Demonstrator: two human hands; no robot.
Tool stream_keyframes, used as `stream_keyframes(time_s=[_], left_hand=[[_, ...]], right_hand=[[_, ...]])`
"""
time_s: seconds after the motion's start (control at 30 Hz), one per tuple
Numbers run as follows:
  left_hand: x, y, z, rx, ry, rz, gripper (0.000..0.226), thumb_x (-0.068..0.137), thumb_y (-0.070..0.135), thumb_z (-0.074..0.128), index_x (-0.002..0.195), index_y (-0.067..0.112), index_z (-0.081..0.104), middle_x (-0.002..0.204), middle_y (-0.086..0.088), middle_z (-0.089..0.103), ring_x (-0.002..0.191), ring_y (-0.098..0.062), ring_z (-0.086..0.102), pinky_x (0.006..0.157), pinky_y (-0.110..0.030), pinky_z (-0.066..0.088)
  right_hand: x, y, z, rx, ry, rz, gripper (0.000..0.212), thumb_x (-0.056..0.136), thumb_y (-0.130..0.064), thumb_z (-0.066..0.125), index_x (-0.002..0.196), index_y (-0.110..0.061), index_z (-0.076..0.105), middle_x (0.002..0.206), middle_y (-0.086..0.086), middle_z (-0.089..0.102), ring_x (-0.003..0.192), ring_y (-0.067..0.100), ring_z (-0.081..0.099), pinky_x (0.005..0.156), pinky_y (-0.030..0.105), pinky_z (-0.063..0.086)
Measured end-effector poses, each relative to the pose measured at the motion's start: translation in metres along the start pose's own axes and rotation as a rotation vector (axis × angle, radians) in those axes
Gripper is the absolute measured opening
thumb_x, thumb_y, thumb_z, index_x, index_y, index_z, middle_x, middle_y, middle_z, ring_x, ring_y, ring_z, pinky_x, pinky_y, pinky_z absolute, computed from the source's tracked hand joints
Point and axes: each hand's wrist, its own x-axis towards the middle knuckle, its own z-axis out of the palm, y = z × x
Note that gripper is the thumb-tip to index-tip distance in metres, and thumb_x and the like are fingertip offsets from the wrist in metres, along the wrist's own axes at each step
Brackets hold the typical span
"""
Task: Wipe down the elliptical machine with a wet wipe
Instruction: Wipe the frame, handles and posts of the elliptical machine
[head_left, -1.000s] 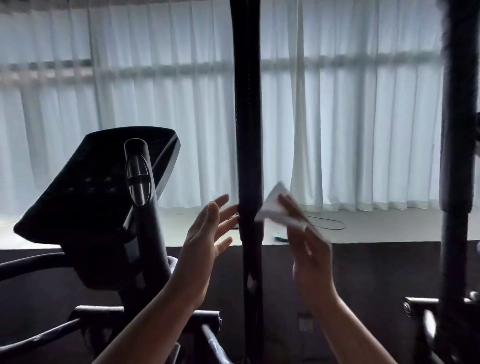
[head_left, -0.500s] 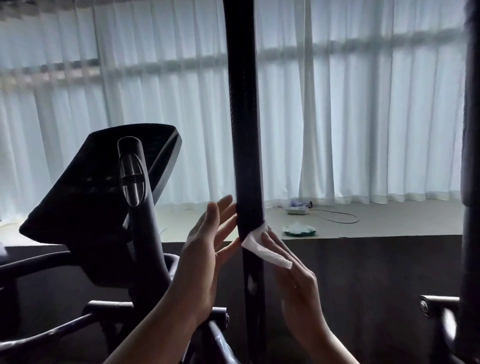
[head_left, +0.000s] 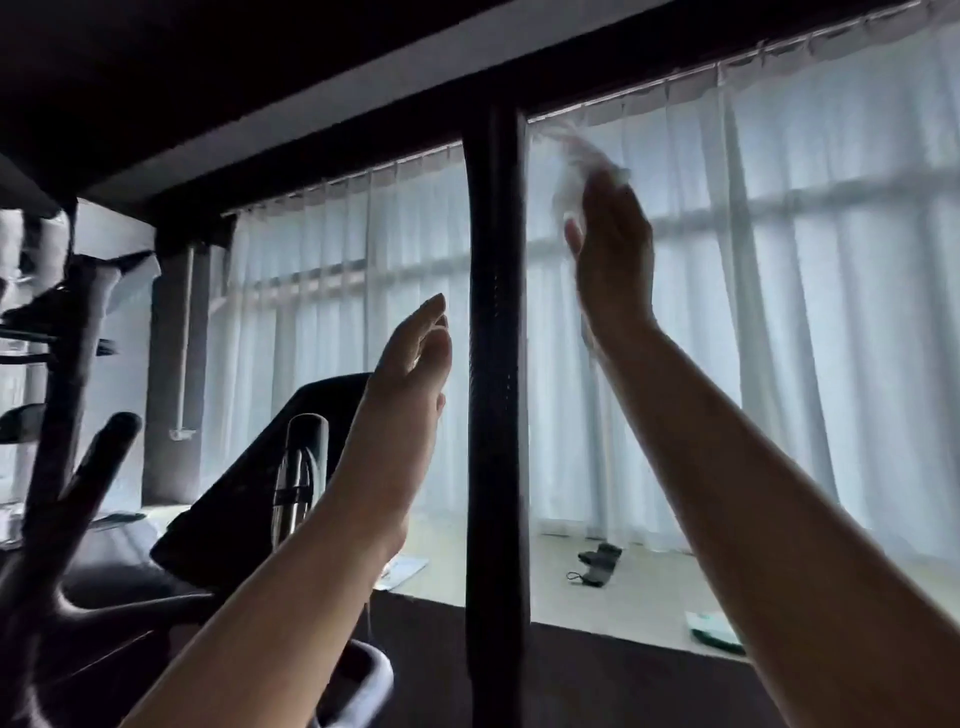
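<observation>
The elliptical's tall black handle bar (head_left: 496, 364) rises through the middle of the view. My left hand (head_left: 410, 364) is lifted just left of the bar with straight fingers; whether it touches the bar I cannot tell. High up to the right of the bar, apart from it, my right hand (head_left: 613, 249) holds a blurred white wet wipe (head_left: 576, 161) at its fingertips. The machine's dark console (head_left: 244, 499) and a short grip with a chrome sensor (head_left: 298, 478) sit lower left.
White curtains (head_left: 805, 338) cover the window behind. On the pale floor beyond lie a dark object with a cord (head_left: 597, 561) and a green-white pack (head_left: 711, 629). More dark equipment (head_left: 57, 415) stands at the far left.
The view has tilted upward. My right hand has risen with the wipe from the bar's lower part to high on its right, off the bar. My left hand stays beside the bar.
</observation>
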Motion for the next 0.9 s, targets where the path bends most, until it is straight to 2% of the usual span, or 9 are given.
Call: stream_keyframes(time_s=[0.1,0.17,0.23,0.3,0.37,0.43,0.63,0.73,0.9], left_hand=[[-0.005,0.002,0.018,0.037,0.03,-0.006,0.03,0.097,0.041,0.04,0.123,0.053,0.048,0.143,0.021,0.047,0.133,0.002,0.042,0.115,-0.037,0.033],[-0.009,0.004,0.025,0.05,0.048,-0.031,0.038,0.087,0.049,0.04,0.124,0.053,0.048,0.142,0.021,0.049,0.132,0.002,0.043,0.115,-0.04,0.033],[-0.009,0.005,0.026,0.036,0.071,-0.035,0.041,0.086,0.05,0.04,0.126,0.049,0.05,0.136,0.021,0.056,0.127,0.002,0.049,0.113,-0.04,0.036],[-0.009,0.005,0.025,0.017,0.08,-0.035,0.04,0.091,0.047,0.038,0.129,0.045,0.051,0.131,0.02,0.06,0.123,0.002,0.054,0.111,-0.041,0.039],[-0.01,0.005,0.028,-0.016,0.094,-0.05,0.045,0.09,0.049,0.038,0.131,0.04,0.053,0.129,0.018,0.063,0.122,-0.002,0.056,0.11,-0.042,0.039],[-0.012,0.004,0.031,-0.042,0.098,-0.046,0.051,0.087,0.054,0.036,0.13,0.036,0.055,0.127,0.013,0.065,0.121,-0.005,0.058,0.109,-0.042,0.04],[-0.014,0.011,0.034,-0.07,0.1,-0.039,0.067,0.08,0.068,0.031,0.137,0.038,0.049,0.129,0.008,0.064,0.122,-0.008,0.058,0.106,-0.036,0.04],[-0.016,0.014,0.033,-0.03,0.082,-0.06,0.069,0.076,0.067,0.034,0.137,0.038,0.05,0.129,0.012,0.064,0.119,-0.004,0.059,0.105,-0.031,0.041],[-0.018,0.016,0.026,0.027,0.05,-0.086,0.066,0.075,0.061,0.038,0.132,0.032,0.055,0.127,0.012,0.065,0.121,-0.004,0.058,0.108,-0.034,0.041]], right_hand=[[0.061,-0.006,0.017,-0.225,-0.119,-0.119,0.039,0.104,-0.032,0.037,0.137,-0.019,0.053,0.139,0.0,0.055,0.116,0.01,0.056,0.095,0.02,0.043],[0.075,0.0,0.024,-0.248,-0.251,-0.111,0.038,0.103,-0.037,0.037,0.132,-0.024,0.059,0.122,0.005,0.067,0.099,0.014,0.065,0.087,0.026,0.052],[0.063,0.004,0.022,-0.149,-0.264,-0.06,0.037,0.104,-0.036,0.036,0.131,-0.025,0.058,0.112,0.002,0.07,0.085,0.005,0.065,0.077,0.014,0.05],[0.038,0.008,0.016,-0.024,-0.252,-0.075,0.036,0.105,-0.031,0.039,0.139,-0.028,0.051,0.127,-0.006,0.063,0.097,-0.009,0.06,0.086,0.01,0.045],[0.007,0.015,0.008,0.056,-0.27,-0.12,0.036,0.104,-0.026,0.043,0.139,-0.029,0.047,0.143,-0.006,0.05,0.127,0.0,0.047,0.107,0.021,0.04],[-0.026,0.022,0.001,0.087,-0.273,-0.116,0.034,0.103,-0.025,0.043,0.136,-0.035,0.047,0.147,-0.009,0.045,0.136,0.003,0.038,0.113,0.028,0.036],[-0.129,0.03,-0.021,0.131,-0.301,-0.135,0.035,0.099,-0.039,0.04,0.132,-0.041,0.049,0.145,-0.02,0.045,0.137,0.003,0.039,0.11,0.026,0.038],[-0.128,0.025,-0.034,0.183,-0.261,-0.095,0.032,0.099,-0.04,0.041,0.122,-0.055,0.056,0.137,-0.025,0.052,0.131,0.001,0.046,0.106,0.019,0.039],[-0.007,0.003,-0.009,0.007,-0.049,-0.086,0.031,0.103,-0.027,0.042,0.129,-0.029,0.058,0.138,0.0,0.056,0.124,0.003,0.048,0.1,0.01,0.037]])
